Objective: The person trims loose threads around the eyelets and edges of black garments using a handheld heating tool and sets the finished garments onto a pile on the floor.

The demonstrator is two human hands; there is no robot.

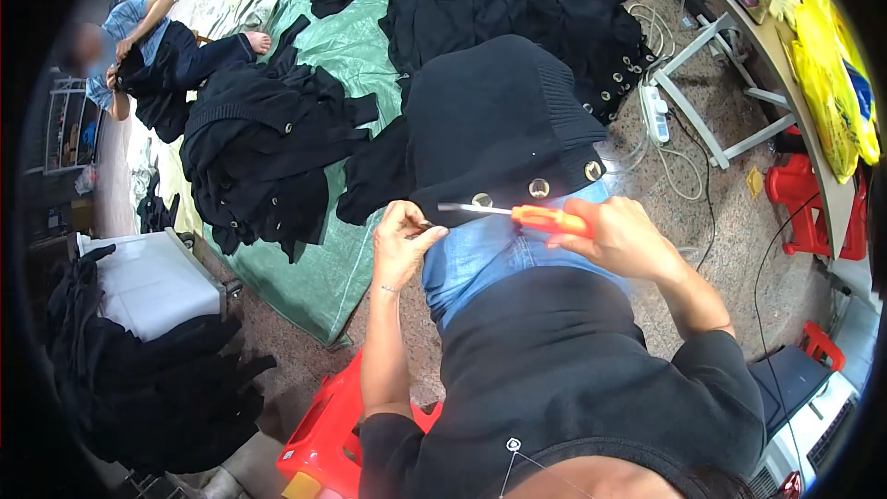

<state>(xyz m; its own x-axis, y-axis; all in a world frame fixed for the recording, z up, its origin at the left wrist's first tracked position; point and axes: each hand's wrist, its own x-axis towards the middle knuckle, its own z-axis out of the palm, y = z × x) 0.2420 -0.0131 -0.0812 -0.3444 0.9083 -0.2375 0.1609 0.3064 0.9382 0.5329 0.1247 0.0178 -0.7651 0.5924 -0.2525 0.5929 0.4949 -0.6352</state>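
A black knit cardigan (490,120) with ribbing and large gold-coloured buttons (539,188) lies across the lap, over blue jeans. My right hand (628,238) is closed around the orange handle of a screwdriver (550,220). Its metal shaft points left, and the tip is close to my left hand. My left hand (404,242) pinches a dark bit at the near left corner of the cardigan, between thumb and fingers. How the tip meets the cloth is too small to tell.
Piles of black garments (268,139) lie on a green sheet (360,55) ahead. Another person (139,37) sits at the far left holding dark cloth. To the right stand a table (785,55) with yellow bags, a power strip (656,115) with cables, and red stools (802,194).
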